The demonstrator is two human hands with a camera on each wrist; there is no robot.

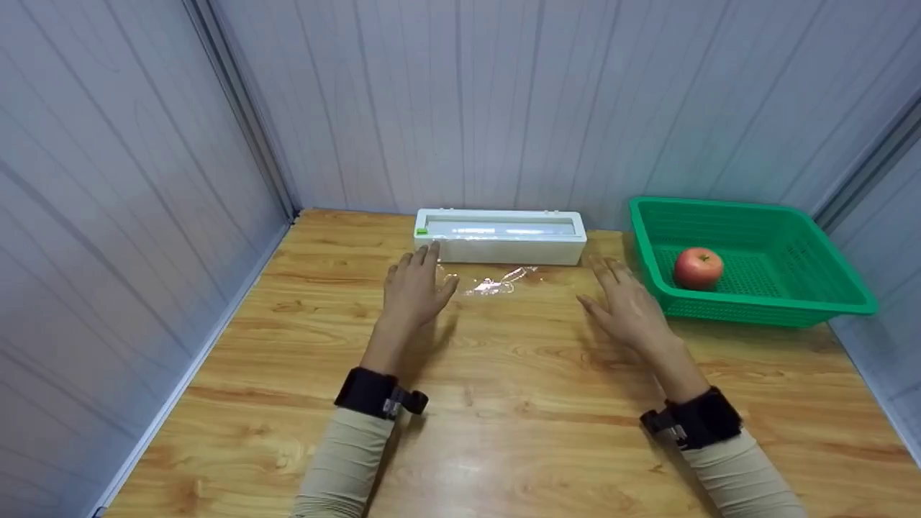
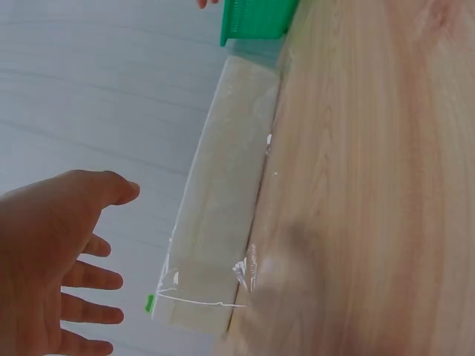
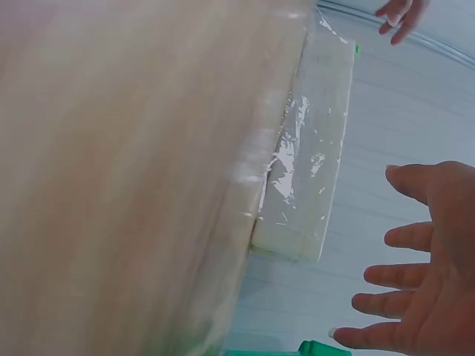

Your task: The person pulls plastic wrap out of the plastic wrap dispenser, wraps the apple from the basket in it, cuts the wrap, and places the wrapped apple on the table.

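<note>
- Both hands hover, fingers spread and holding nothing, over a wooden table [image 1: 504, 403]. The left hand [image 1: 414, 291] and right hand [image 1: 624, 302] sit at either end of a white wrap dispenser [image 1: 500, 237].
- The dispenser is a long, low white box with a small green tab at its left end. It stands at the back of the table against the wall, just left of a green basket [image 1: 791, 288].
- A strip of clear film [image 1: 496, 282] spills from the dispenser's front onto the table between the hands. It is wrinkled, glinting and hard to see.
- Likely risk: the thin film may cling to itself or the wood and bunch or tear when pulled unevenly.
- Likely risk: the light box may slide if tugged.
- A red apple [image 1: 698, 267] lies in the basket, apart from both hands.
</note>
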